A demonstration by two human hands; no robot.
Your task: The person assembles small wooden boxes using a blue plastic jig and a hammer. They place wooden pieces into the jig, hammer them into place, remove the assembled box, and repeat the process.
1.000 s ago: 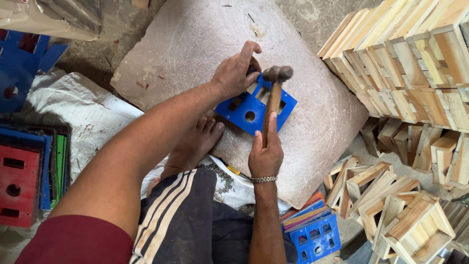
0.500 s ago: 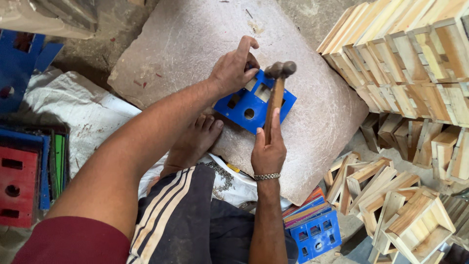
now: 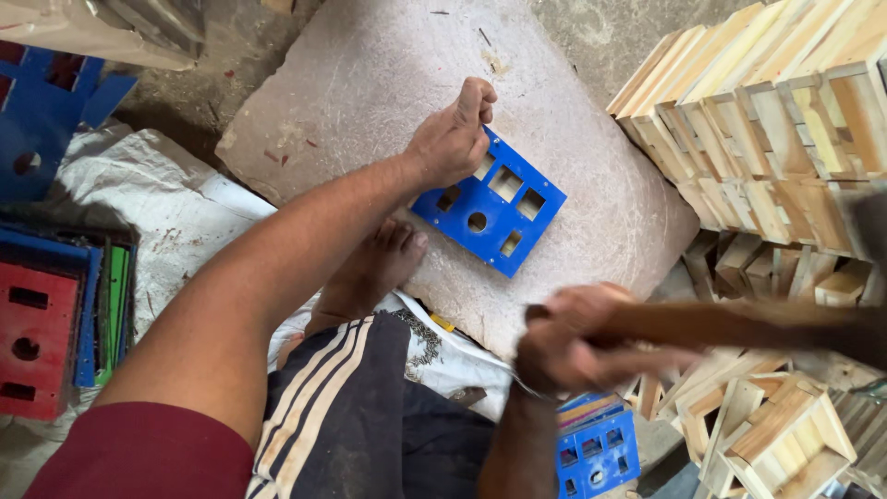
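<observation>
Blue panel [image 3: 490, 211] flat on stone slab [image 3: 370, 83], long axis diagonal; left hand [image 3: 453, 139] pinching its upper-left edge, fingers closed; right hand [image 3: 577, 346], blurred, clenched on hammer handle [image 3: 739, 323], nearer the body, lower right of panel

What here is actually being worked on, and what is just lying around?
In use: blue panel with cut-out holes, pinned by the left hand on the stone slab; hammer handle, blurred, in the right hand.

Lying about: wooden boxes, red panel, white sack.
</observation>
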